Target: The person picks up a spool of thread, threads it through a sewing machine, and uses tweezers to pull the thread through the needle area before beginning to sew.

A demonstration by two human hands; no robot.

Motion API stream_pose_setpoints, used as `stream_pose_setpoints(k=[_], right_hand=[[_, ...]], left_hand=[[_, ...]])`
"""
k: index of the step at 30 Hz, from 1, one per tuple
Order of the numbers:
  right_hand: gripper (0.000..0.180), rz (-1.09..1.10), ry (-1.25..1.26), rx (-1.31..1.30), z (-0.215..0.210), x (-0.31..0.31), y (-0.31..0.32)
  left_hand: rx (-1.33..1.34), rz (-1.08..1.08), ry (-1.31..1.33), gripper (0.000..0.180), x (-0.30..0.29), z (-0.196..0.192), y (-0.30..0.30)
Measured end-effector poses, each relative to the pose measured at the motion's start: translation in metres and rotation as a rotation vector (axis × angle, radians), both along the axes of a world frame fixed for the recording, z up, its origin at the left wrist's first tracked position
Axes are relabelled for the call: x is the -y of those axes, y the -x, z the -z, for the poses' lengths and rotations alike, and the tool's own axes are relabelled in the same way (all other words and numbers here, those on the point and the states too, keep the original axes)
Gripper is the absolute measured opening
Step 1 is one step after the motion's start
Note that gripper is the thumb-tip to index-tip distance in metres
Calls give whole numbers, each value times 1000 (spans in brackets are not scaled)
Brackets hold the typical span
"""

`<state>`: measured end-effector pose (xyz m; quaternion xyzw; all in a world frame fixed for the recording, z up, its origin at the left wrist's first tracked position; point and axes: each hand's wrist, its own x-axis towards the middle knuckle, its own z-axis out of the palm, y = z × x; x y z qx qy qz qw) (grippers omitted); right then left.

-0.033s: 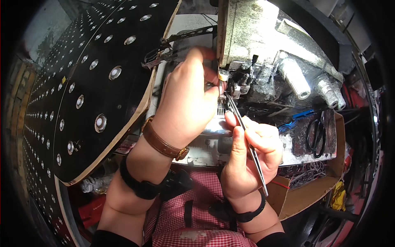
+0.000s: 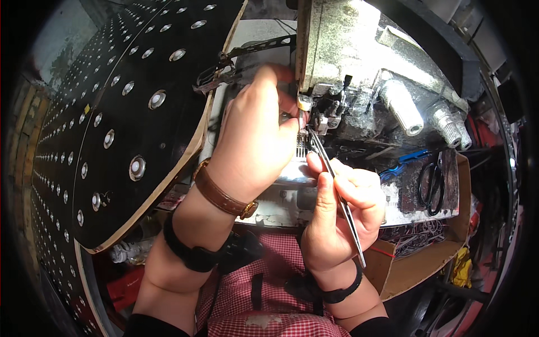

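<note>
A sewing machine (image 2: 342,50) with a worn, pale body stands before me. At its needle area (image 2: 303,115), my left hand (image 2: 255,132) reaches in from the left. Its thumb and fingertips close together beside the needle bar; what they pinch, if anything, is too small to make out. My right hand (image 2: 345,210) grips a pair of metal tweezers (image 2: 349,219) between thumb and fingers. Their tips point up and left, ending close to the left thumb at the needle area. Beneath the tips lies a slotted metal plate (image 2: 300,149).
A black board with metal studs (image 2: 129,129) rises along the left. On the right, black-handled scissors (image 2: 431,188) and a blue tool (image 2: 404,164) lie beside the machine. A cardboard box (image 2: 426,267) holding tangled threads sits below. Ridged metal cylinders (image 2: 401,106) jut from the machine.
</note>
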<state>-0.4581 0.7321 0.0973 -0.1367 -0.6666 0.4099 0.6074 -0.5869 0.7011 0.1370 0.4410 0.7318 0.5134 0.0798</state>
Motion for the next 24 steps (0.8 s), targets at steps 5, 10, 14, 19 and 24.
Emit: stream_pose_setpoints(k=[5, 10, 14, 19, 24], right_hand=[[18, -37, 33, -17, -1, 1, -1], [18, -123, 104, 18, -6, -1, -16], [19, -140, 149, -48, -8, 1, -18], [21, -75, -3, 77, -4, 1, -24], [21, -75, 55, 60, 0, -1, -27]], left_hand=[[-176, -61, 51, 36, 0, 3, -2], [-288, -115, 8, 28, 6, 4, 1], [-159, -31, -97, 29, 4, 8, 4], [-11, 95, -32, 48, 5, 4, 4], [21, 95, -88, 42, 3, 5, 2]])
